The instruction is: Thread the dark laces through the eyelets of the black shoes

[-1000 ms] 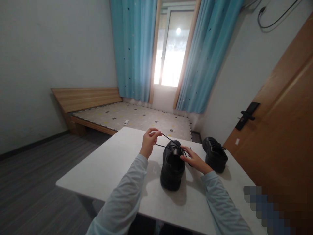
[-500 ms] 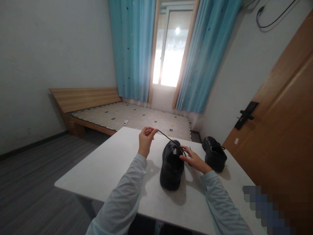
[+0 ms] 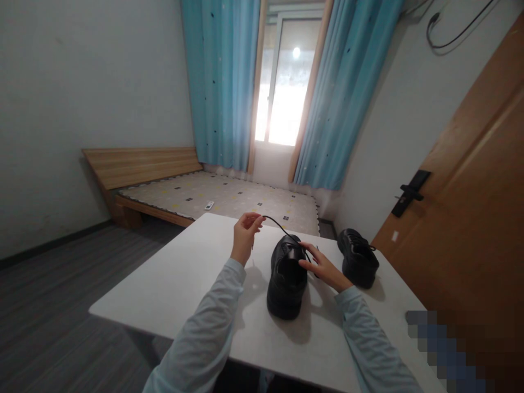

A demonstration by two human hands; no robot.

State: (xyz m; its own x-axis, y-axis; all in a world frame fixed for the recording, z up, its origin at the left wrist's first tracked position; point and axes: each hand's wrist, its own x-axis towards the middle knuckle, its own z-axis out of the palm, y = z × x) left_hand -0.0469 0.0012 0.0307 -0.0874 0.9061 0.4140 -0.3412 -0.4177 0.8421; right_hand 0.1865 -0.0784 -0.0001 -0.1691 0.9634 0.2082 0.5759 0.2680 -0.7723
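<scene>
Shoelace (image 3: 278,226) pinched in left hand (image 3: 244,236), black shoe (image 3: 287,275) between hands, right hand (image 3: 323,266) open on it.

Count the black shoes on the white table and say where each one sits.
2. One black shoe stands mid-table between the hands: the left hand pinches its lace, the right hand touches its tongue. The second shoe sits at the right. None seem hidden.

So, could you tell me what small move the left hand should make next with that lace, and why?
Probably draw the lace a little further up and left: the left hand pinches its end, the right hand steadies the near shoe, and the lace curves slightly.
</scene>
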